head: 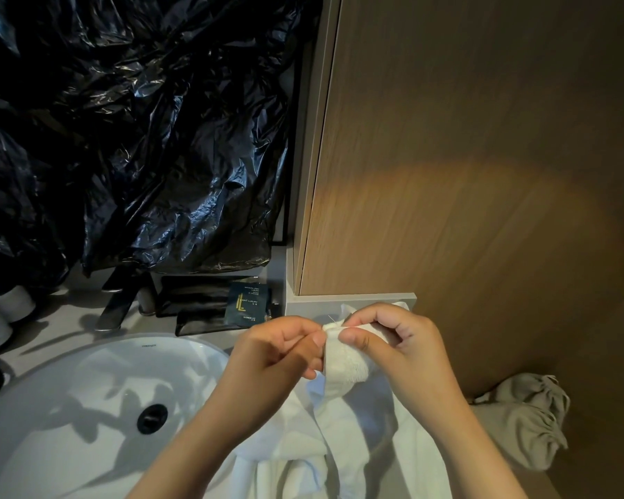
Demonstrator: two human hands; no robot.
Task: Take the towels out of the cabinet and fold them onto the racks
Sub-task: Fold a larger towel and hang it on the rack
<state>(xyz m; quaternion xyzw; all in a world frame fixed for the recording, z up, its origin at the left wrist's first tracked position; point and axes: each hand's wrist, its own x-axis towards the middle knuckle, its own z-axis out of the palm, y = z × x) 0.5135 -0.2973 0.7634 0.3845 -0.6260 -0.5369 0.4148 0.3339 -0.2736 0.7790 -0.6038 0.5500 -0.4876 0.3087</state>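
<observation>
The scene is dim overall; a warm, soft-edged patch of light lies on the wooden cabinet panel (465, 196). Specular glints scatter over the black plastic sheeting (141, 138), and hard-edged shadows cross the white sink basin (87, 408). Focus holds sharp on the weave of the towel (343, 365); wide-angle distortion tilts the panel's left edge.

wood panel (483, 156) close right, black plastic sheeting (123, 120) left

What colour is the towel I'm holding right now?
White. The towel shows best in the head view.
</observation>
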